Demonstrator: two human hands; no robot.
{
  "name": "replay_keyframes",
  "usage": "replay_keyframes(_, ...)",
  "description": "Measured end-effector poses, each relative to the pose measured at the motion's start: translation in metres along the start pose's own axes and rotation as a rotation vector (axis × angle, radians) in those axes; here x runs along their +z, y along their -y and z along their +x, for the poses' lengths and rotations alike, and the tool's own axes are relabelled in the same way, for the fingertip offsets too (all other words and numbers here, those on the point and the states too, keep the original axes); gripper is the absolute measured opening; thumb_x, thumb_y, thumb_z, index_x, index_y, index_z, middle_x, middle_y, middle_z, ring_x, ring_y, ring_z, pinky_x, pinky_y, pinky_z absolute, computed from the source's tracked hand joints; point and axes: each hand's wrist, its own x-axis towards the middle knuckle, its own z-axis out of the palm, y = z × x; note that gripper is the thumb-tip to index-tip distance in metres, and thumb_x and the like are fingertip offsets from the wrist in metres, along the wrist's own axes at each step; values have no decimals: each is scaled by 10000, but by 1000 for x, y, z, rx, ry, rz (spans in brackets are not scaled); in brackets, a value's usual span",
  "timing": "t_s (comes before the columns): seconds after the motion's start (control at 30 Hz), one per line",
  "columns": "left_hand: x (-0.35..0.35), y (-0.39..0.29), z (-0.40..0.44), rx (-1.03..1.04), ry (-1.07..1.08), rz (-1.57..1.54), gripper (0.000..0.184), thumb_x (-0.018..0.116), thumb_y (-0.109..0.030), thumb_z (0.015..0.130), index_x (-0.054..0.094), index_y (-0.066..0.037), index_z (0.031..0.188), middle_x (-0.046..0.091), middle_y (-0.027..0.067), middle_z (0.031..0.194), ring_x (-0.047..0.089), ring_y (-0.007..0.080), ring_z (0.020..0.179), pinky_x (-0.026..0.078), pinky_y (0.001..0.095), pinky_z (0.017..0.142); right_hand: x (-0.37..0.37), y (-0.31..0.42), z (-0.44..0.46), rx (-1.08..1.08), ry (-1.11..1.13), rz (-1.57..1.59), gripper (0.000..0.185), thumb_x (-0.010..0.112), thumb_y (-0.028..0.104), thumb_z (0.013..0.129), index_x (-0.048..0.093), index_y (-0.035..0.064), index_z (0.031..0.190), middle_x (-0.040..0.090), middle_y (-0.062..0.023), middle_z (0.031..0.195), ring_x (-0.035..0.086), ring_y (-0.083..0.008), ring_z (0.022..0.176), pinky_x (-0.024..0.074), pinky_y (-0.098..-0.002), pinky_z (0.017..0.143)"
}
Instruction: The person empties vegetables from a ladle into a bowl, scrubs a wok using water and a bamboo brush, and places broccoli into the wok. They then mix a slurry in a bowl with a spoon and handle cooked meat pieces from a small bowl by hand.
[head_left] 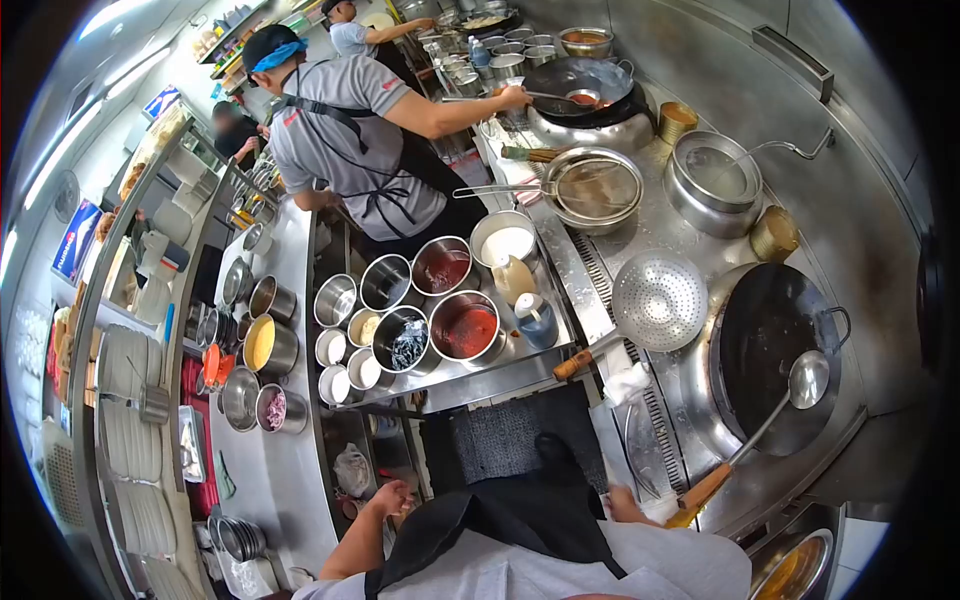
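My left hand (392, 497) hangs low by my apron, its fingers loosely curled with nothing visible in them. It is nearest to a plastic bag (351, 470) on the shelf under the counter. My right hand (629, 504) is at the stove's front edge, its fingers mostly hidden. Close to it is the wooden handle of a ladle (810, 378), whose bowl rests inside a black wok (765, 315). A perforated skimmer (660, 298) with a wooden handle lies on the stove top, and a folded white cloth (627, 383) lies below it.
Steel pots of red sauce (470, 328) and other ingredients crowd the cart ahead. Beyond it a co-worker (350, 150) holds a ladle over another wok (575, 80). The left counter (300, 480) carries several bowls. A fine strainer (597, 188) sits at the back of the stove.
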Motion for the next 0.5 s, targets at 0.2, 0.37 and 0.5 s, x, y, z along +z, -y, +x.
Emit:
replay_keyframes(0.2, 8, 24, 45, 288, 108, 103, 317, 584, -174, 864, 559, -58, 1158, 615, 72, 1111, 603, 174, 963, 478, 303, 824, 116, 179, -109, -39, 911, 249, 213, 613, 240, 889, 612, 63, 1008, 613, -30, 939, 568, -148, 862, 460, -334, 747)
replay_keyframes(0.37, 82, -179, -41, 616, 80, -29, 326, 544, -148, 902, 525, -47, 1211, 587, 93, 1145, 562, 173, 1023, 448, 311, 889, 141, 191, -155, 70, 1376, 15, 218, 577, 285, 923, 620, 89, 1008, 586, -1, 937, 546, -110, 877, 445, -289, 771)
replay_keyframes(0.5, 123, -241, -38, 777, 370, 38, 365, 507, -239, 960, 490, -64, 1280, 574, 72, 1110, 517, 155, 1034, 414, 308, 912, 139, 214, -213, -51, 1243, -173, 194, 622, 213, 895, 620, 74, 1030, 621, -2, 942, 575, -135, 879, 466, -299, 817)
